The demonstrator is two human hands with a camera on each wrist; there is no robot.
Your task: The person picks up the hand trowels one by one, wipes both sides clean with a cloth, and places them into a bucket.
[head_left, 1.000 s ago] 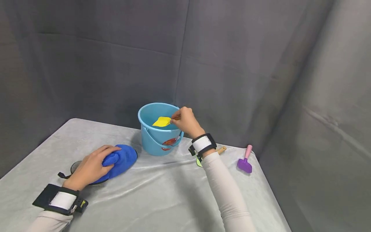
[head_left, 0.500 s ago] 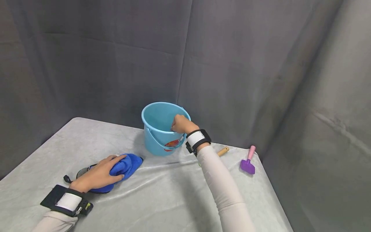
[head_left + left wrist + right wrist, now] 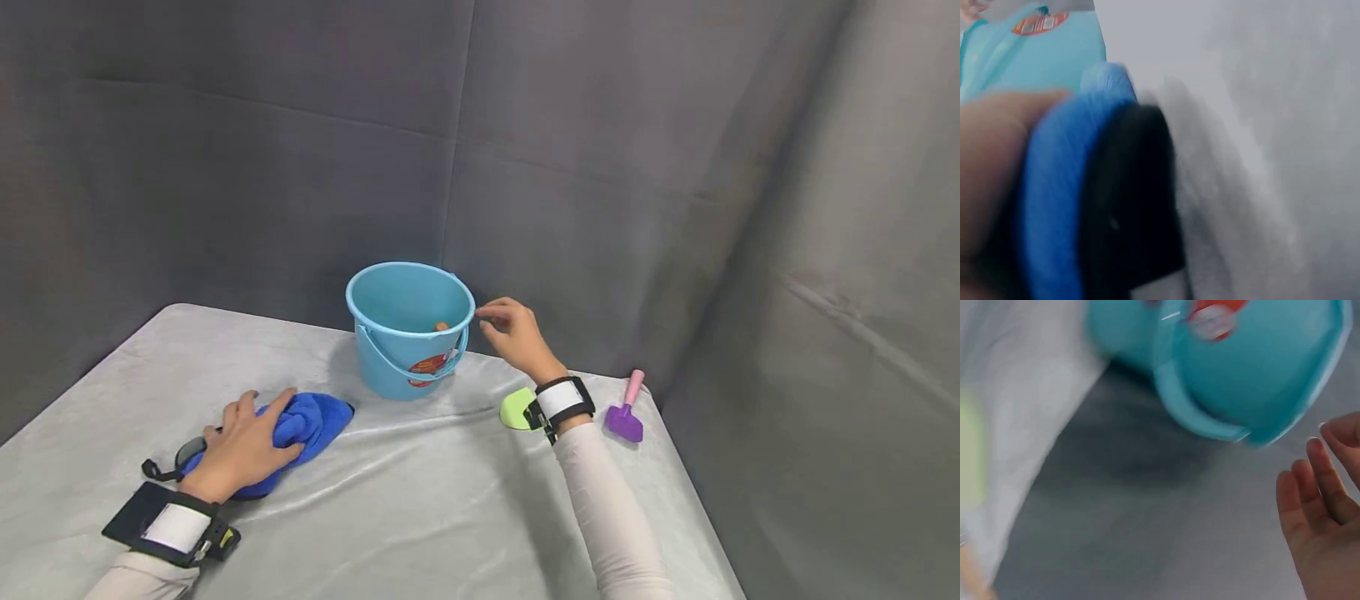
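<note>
My left hand rests with spread fingers on a bunched blue plush cloth with black edging, at the left of the table. In the left wrist view the blue cloth lies beside a blurred finger. My right hand is just outside the right rim of a light blue bucket, fingers loosely bent with nothing between them. The right wrist view shows that hand apart from the bucket. Inside the bucket an orange-brown handle end shows; the rest is hidden.
A light green spatula head lies beneath my right wrist, its handle mostly covered. To its right lies a purple spatula with a pink handle. A grey oval piece and black strap lie by the cloth. Grey curtain stands behind.
My right hand has lowered the yellow-headed utensil into the bucket, let go and moved out to the right. The left hand's fingers have spread on the cloth.
</note>
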